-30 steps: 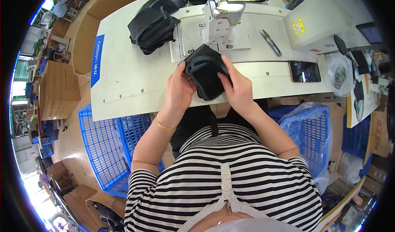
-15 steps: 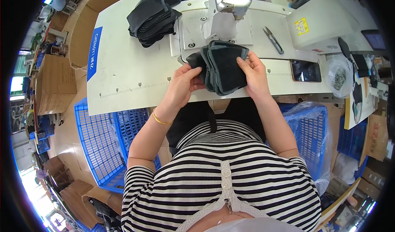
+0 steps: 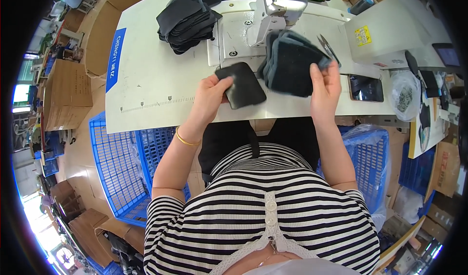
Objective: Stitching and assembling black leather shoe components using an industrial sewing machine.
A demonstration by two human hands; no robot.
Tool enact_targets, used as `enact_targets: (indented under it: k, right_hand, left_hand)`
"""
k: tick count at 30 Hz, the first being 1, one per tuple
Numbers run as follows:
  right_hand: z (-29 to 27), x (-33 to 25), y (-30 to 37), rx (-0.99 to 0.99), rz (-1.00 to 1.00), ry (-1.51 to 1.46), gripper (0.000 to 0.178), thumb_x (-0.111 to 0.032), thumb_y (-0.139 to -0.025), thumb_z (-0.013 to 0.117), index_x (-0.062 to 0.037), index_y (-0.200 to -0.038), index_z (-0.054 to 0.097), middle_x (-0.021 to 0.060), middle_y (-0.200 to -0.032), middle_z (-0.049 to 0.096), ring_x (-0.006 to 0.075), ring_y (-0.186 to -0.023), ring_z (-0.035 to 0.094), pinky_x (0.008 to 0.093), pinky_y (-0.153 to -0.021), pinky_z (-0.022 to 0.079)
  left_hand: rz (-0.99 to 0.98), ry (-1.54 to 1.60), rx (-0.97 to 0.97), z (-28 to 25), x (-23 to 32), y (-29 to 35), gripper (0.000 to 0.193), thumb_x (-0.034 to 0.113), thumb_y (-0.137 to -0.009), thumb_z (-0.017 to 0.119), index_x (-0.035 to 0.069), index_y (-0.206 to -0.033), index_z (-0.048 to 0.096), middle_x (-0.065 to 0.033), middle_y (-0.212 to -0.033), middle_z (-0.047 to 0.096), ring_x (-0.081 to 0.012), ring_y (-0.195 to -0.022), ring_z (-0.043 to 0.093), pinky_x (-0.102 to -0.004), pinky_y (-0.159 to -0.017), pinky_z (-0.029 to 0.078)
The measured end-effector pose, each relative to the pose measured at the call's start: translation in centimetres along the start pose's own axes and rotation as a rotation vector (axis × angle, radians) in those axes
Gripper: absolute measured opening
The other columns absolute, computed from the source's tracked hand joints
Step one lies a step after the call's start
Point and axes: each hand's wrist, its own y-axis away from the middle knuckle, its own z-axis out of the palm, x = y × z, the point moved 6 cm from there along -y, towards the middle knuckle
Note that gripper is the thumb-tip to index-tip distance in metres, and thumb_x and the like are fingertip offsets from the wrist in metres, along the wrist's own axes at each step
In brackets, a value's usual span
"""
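Observation:
My left hand (image 3: 210, 95) pinches a single dark piece with rounded corners and a smooth, slightly shiny face (image 3: 243, 86), held over the front of the white sewing table (image 3: 151, 75). To its right, my right hand (image 3: 325, 86) grips a stack of dark fabric pieces (image 3: 291, 65) by its right edge, thumb on top. The stack is fanned a little, its faces soft and matt with greyish borders, and slightly blurred. A gap separates the single piece from the stack. Right behind the stack stands the sewing machine head (image 3: 275, 14).
A pile of black pieces (image 3: 187, 24) lies at the back left of the table. Thread snips (image 3: 329, 48), a phone (image 3: 366, 88) and a plastic bag of small bits (image 3: 404, 95) are on the right. Blue crates (image 3: 117, 167) stand below the table on both sides.
The single piece has come apart from the stack. My left hand keeps it on the left, while my right hand has moved right with the stack.

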Motion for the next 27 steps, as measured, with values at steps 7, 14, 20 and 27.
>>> enact_targets:
  k: [7, 14, 20, 27]
  right_hand:
    - [5.3, -4.5, 3.7, -0.755, -0.685, 0.384, 0.041, 0.006, -0.071, 0.054, -0.0026, -0.11, 0.061, 0.0121, -0.118, 0.066, 0.0294, -0.115, 0.06, 0.046, -0.105, 0.04]
    - [2.0, -1.1, 3.3, -0.485, -0.265, -0.027, 0.052, -0.005, -0.081, 0.058, 0.0028, -0.131, 0.046, 0.0202, -0.144, 0.044, 0.0286, -0.137, 0.038, 0.0423, -0.11, 0.033]
    - [4.1, 2.0, 3.6, -0.271, 0.304, -0.157, 0.067, 0.0, -0.083, 0.056, 0.0008, -0.144, 0.029, 0.0163, -0.138, 0.046, 0.0259, -0.128, 0.045, 0.0341, -0.106, 0.036]
    - [4.3, 0.6, 3.6, -0.404, -0.145, 0.175, 0.068, 0.004, -0.083, 0.055, -0.0015, -0.146, 0.029, 0.0178, -0.126, 0.053, 0.0243, -0.116, 0.054, 0.0336, -0.103, 0.038]
  left_hand:
    - [-0.231, 0.737, -0.314, 3.4, 0.6, 1.2, 0.033, 0.014, -0.098, 0.053, -0.004, -0.125, 0.053, -0.0145, -0.117, 0.064, -0.023, -0.099, 0.066, -0.0323, -0.087, 0.055]
    - [0.054, 0.183, -0.252, 3.7, 0.6, 1.4, 0.033, 0.009, -0.094, 0.06, -0.003, -0.124, 0.055, -0.0102, -0.118, 0.064, -0.0158, -0.105, 0.062, -0.0305, -0.095, 0.049]
    - [0.277, 0.097, -0.278, 6.2, 0.6, 1.7, 0.032, 0.002, -0.092, 0.063, -0.001, -0.124, 0.057, -0.0045, -0.116, 0.065, -0.0123, -0.106, 0.059, -0.0287, -0.097, 0.047]
    - [0.415, -0.207, -0.17, 6.2, 0.0, 0.6, 0.041, -0.004, -0.086, 0.067, 0.0, -0.125, 0.057, -0.0031, -0.106, 0.068, -0.0092, -0.096, 0.06, -0.0264, -0.088, 0.049]
